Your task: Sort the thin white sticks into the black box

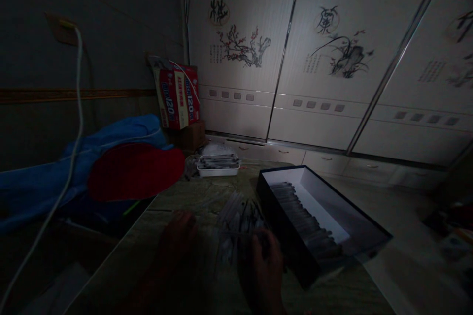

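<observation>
In dim light, my left hand (179,230) rests on the table with its fingers curled; whatever may be in them is hidden. My right hand (269,258) is closed at the near side of a loose pile of pens (242,216), some with clear barrels and some dark. A thin pen (236,233) sticks out leftward from its fingertips. Just right of that hand, a black box (286,236) with a white inside stands open. A row of pens (303,216) lies side by side along its left part. Blur and darkness hide the finer details.
A white tray (219,172) of slender sticks stands at the table's (207,189) far end. To the left are a red round piece (136,171), blue cloth (114,133) and a hanging white cable (79,108). A red carton (179,96) and sliding cabinet doors (236,74) lie beyond.
</observation>
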`<state>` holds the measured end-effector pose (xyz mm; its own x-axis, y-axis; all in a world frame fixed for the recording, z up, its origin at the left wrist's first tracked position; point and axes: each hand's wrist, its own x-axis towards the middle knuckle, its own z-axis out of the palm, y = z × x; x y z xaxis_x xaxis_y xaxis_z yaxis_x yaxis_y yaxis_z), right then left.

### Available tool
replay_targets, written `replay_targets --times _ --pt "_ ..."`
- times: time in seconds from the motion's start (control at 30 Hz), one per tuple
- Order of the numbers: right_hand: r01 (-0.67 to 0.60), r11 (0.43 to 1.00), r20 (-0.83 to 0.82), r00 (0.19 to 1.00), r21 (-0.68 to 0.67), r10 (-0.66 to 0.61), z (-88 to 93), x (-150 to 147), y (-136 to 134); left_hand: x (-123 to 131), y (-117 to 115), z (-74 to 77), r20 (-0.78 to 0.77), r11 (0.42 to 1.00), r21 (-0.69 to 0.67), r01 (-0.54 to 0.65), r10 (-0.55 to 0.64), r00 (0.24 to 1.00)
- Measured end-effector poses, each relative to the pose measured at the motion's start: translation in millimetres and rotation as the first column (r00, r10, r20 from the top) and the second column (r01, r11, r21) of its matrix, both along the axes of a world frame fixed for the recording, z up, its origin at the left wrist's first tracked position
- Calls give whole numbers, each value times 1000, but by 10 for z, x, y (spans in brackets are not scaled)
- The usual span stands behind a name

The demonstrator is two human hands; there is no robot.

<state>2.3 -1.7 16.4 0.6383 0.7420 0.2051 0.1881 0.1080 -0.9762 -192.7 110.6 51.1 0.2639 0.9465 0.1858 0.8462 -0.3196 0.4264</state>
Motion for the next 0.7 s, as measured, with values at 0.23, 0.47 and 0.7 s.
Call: replay_targets --times 0.23,0.47,0.7 --pt "-235 971 -191 952 54 241 157 -162 -23 307 -489 132 553 902 -351 251 -16 833" --pt "-292 954 28 955 -65 294 -20 -322 -54 304 -633 134 686 917 -380 122 191 703" --pt "-248 968 179 951 -42 252 -275 -346 -96 233 -575 132 714 939 -339 56 218 665"
